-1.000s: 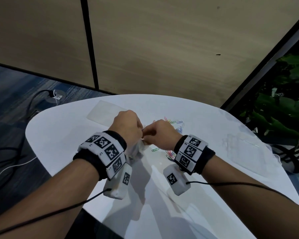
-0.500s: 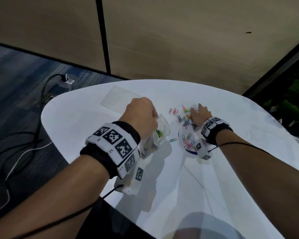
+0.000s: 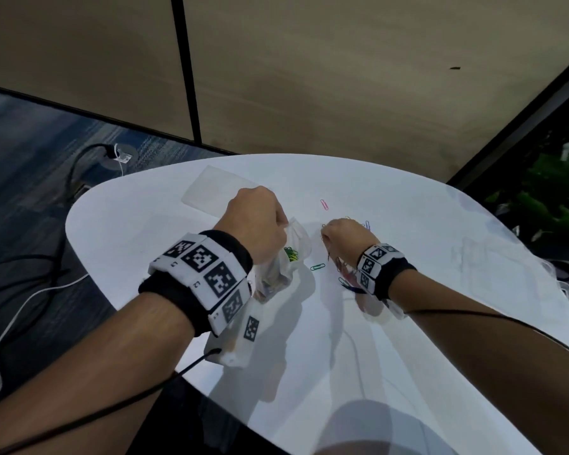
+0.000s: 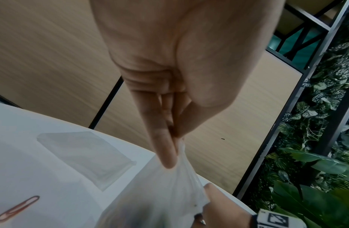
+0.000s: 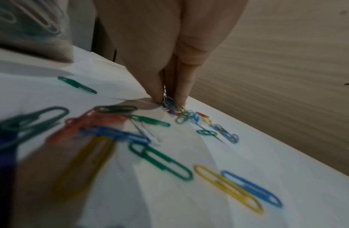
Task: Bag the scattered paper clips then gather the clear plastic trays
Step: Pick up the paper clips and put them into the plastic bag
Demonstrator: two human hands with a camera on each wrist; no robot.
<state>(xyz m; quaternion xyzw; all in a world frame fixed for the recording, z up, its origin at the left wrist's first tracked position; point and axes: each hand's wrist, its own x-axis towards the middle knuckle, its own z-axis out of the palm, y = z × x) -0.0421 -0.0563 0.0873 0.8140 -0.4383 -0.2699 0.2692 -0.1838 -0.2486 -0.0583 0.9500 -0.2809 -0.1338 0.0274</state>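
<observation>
My left hand pinches the rim of a clear plastic bag, which hangs above the white table with several coloured clips inside; the pinch shows in the left wrist view. My right hand is just right of the bag, and its thumb and fingertips pinch a small bunch of paper clips lifted just off the table. More coloured paper clips lie scattered under and beyond that hand. A green clip and a pink clip lie apart. A clear plastic tray lies flat behind my left hand.
The round white table ends near the left at a dark carpet with cables. Another clear tray is faint at the table's right side. A wood-panel wall stands behind, and plants stand to the right.
My right hand went out to the clip pile, closed on a bunch and has drawn back toward the bag. The left hand keeps holding the bag up.
</observation>
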